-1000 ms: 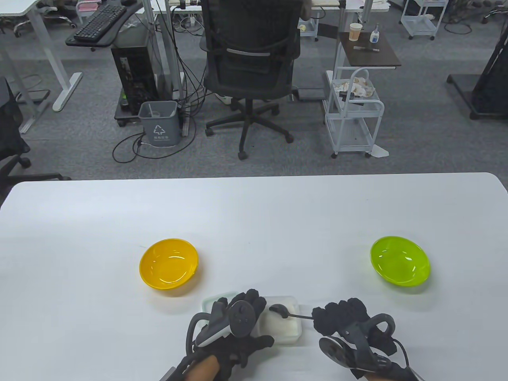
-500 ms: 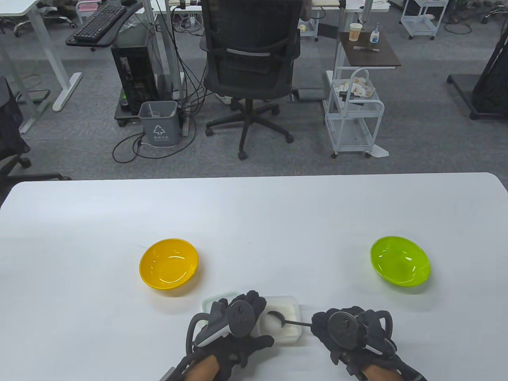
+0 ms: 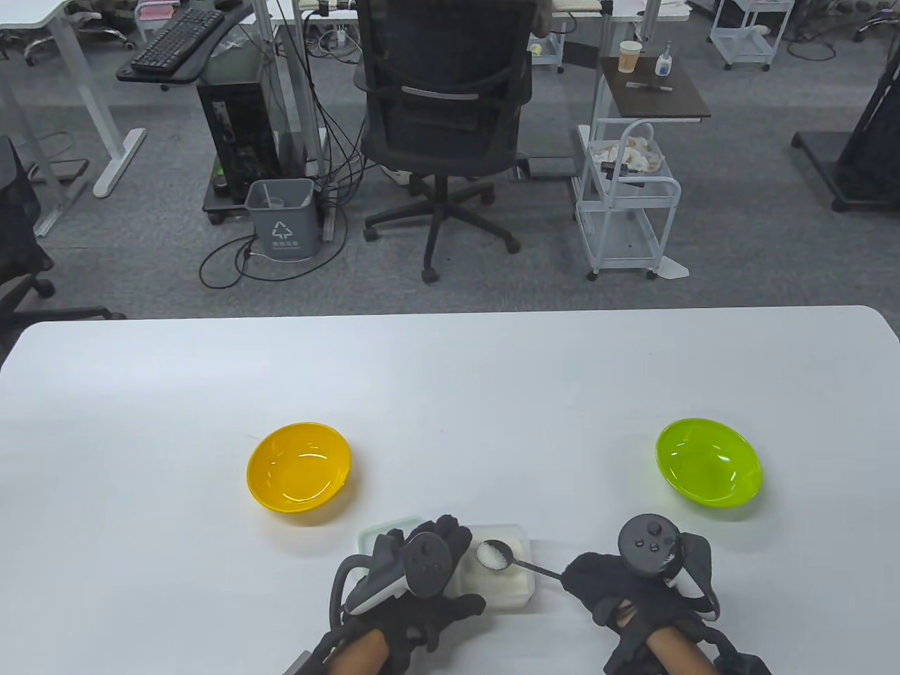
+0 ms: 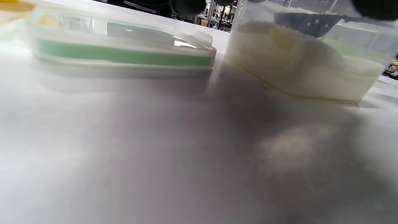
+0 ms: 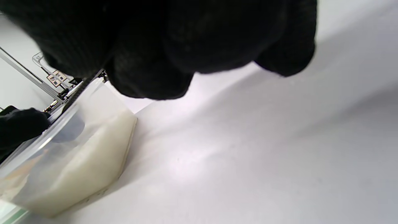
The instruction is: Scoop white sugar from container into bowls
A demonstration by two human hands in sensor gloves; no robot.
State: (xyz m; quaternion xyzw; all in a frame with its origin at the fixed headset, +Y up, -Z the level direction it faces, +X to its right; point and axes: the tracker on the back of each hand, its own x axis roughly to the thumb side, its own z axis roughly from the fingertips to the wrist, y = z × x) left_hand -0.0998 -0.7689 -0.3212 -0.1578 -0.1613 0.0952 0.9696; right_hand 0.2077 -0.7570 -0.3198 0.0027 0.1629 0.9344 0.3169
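A clear container (image 3: 517, 587) of white sugar stands near the table's front edge, and also shows in the left wrist view (image 4: 311, 71) and right wrist view (image 5: 77, 155). My right hand (image 3: 605, 580) grips the handle of a dark spoon (image 3: 494, 554) whose bowl is heaped with sugar, bowl up over the container. My left hand (image 3: 422, 562) rests on the container's left side. A yellow bowl (image 3: 299, 473) sits to the left and a green bowl (image 3: 709, 461) to the right.
The container's lid (image 4: 118, 46), clear with a green seal, lies flat left of the container, mostly under my left hand in the table view. The white table (image 3: 450, 380) stretches back beyond the bowls. An office chair (image 3: 443, 126) stands behind the table.
The spoon dipped into the sugar, then turned bowl up and rose loaded. My right hand rolled so its tracker now faces up. My left hand stayed put.
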